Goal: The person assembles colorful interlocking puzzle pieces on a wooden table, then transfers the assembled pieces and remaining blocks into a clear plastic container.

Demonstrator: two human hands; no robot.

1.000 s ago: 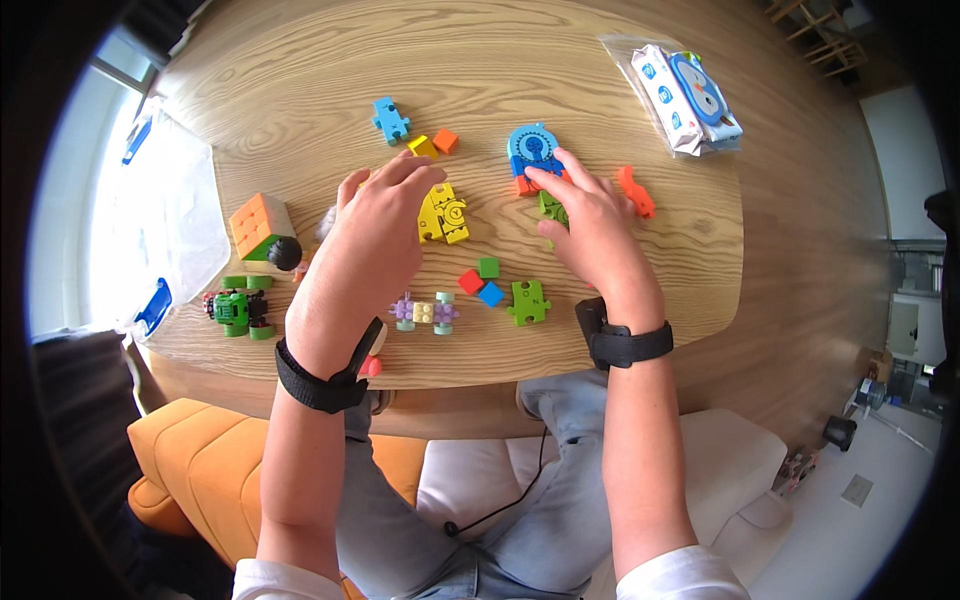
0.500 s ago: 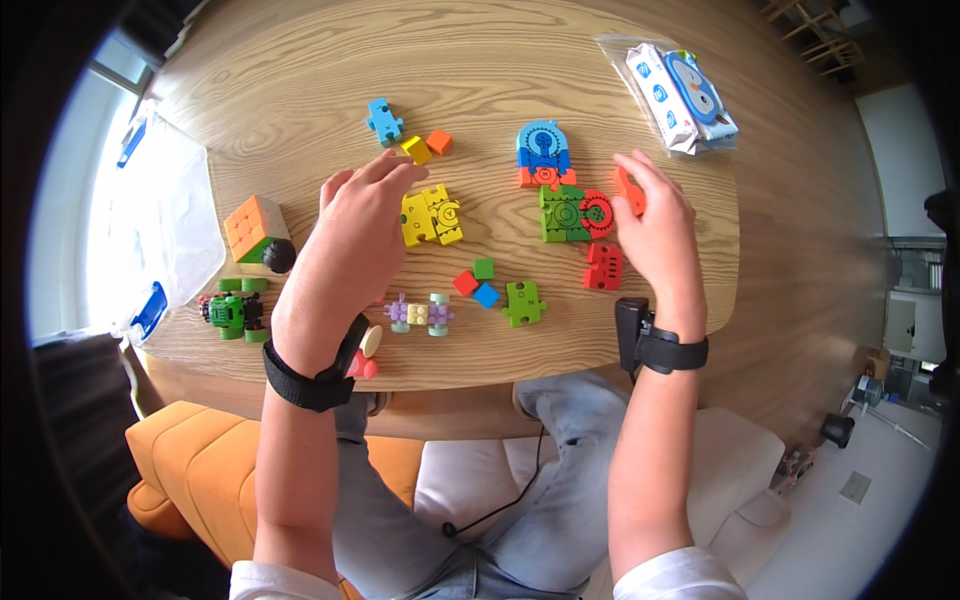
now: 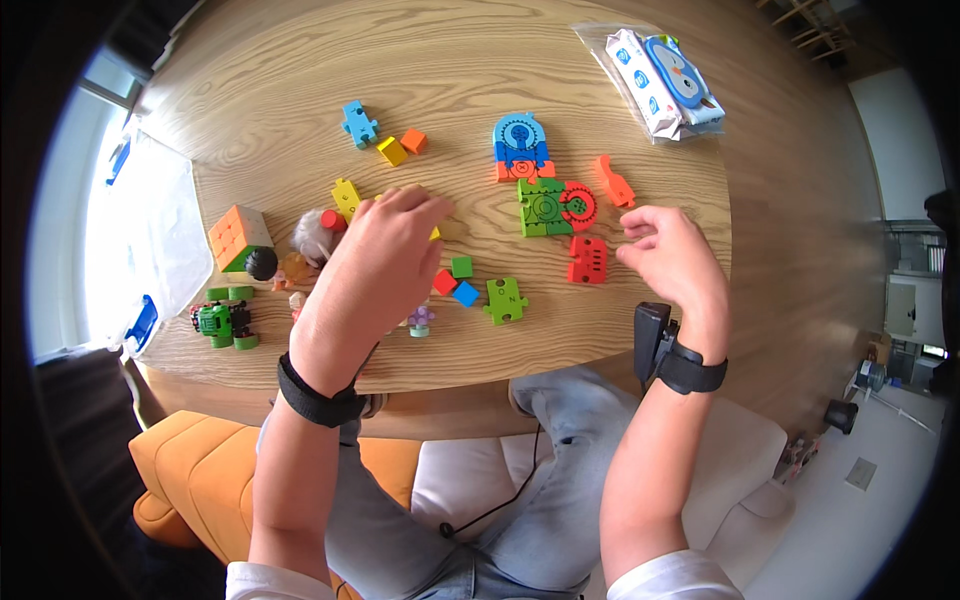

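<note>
My left hand [image 3: 385, 275] is over a yellow puzzle block [image 3: 435, 234], covering most of it. Its fingers are loosely bent and reach rightward; contact with the block is hidden. To its left lies another yellow piece [image 3: 345, 198]. My right hand [image 3: 677, 260] hangs with loosely curled, parted fingers and nothing in them. Just beyond its fingertips lies a curved orange-red piece [image 3: 614, 183]. Left of it are a red slotted piece [image 3: 587, 260] and a green puzzle block [image 3: 541, 208] joined to a red gear piece [image 3: 578, 206]. A blue geared block [image 3: 520, 140] stands above these.
Small cubes, such as the blue cube [image 3: 465, 293], lie near a green puzzle piece [image 3: 506, 301]. A light-blue piece [image 3: 360, 125] is farther back. At left are a puzzle cube [image 3: 236, 236] and green toy car [image 3: 224, 318]. A wipes pack [image 3: 665, 85] lies far right.
My left hand has come nearer and over the yellow block, uncovering toys to its left. My right hand has drawn back from the curved orange-red piece, which now lies in full view. The view has shifted slightly.
</note>
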